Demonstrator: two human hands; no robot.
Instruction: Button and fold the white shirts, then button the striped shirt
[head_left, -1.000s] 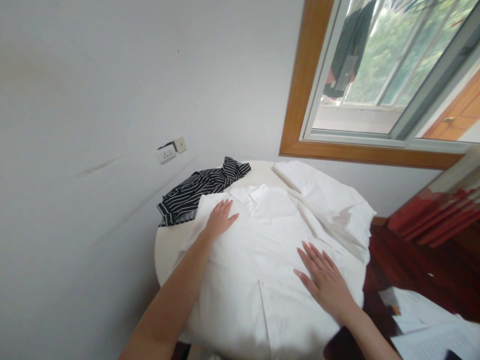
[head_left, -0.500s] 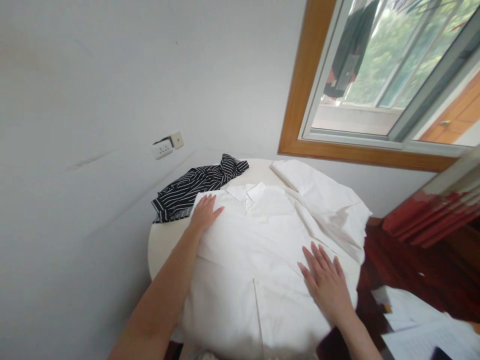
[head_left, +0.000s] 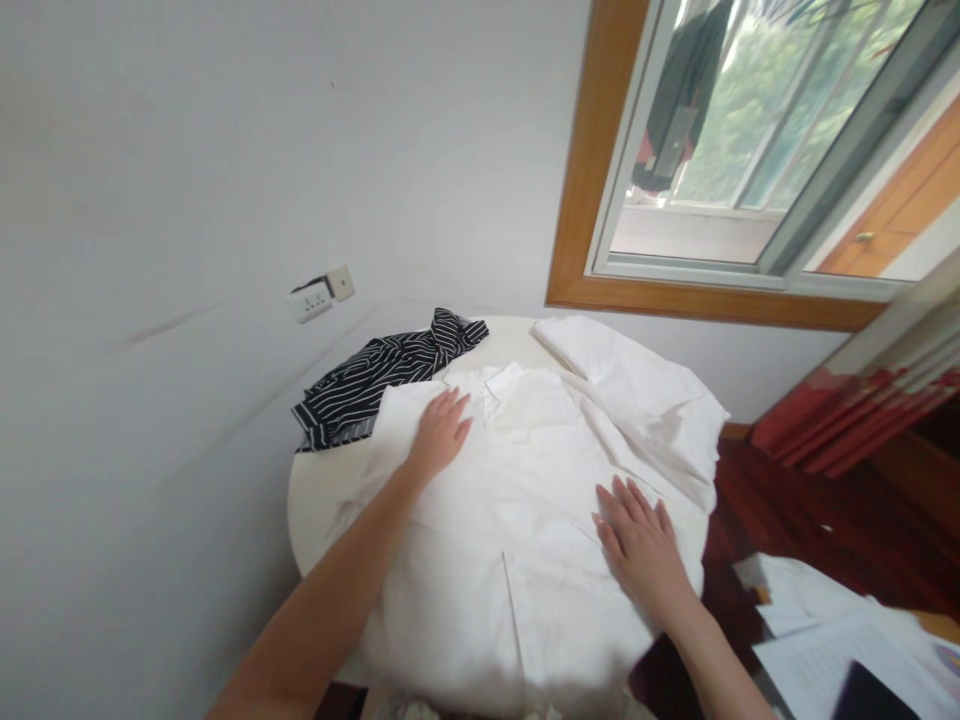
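Observation:
A white collared shirt (head_left: pixel 517 500) lies spread over a round cream table (head_left: pixel 311 500), its collar toward the wall and its lower part at the near edge. My left hand (head_left: pixel 441 432) rests flat on the shirt just left of the collar, fingers stretched out. On the shirt's right side lies my right hand (head_left: pixel 641 545), palm down with fingers apart. Neither hand grips anything. One white sleeve (head_left: pixel 637 375) extends across the table's right side. A black-and-white striped garment (head_left: pixel 375 380) lies crumpled at the back left.
Behind the table stands a white wall with a power socket (head_left: pixel 309 300) and a wood-framed window (head_left: pixel 705 290). At right hang red and cream curtains (head_left: pixel 825 420) above a dark red floor. Papers (head_left: pixel 832 650) and a dark flat object (head_left: pixel 870 695) are at lower right.
My left hand has slid right across the shirt, from its left edge toward the collar. My right hand stays flat in about the same place. The view has shifted slightly.

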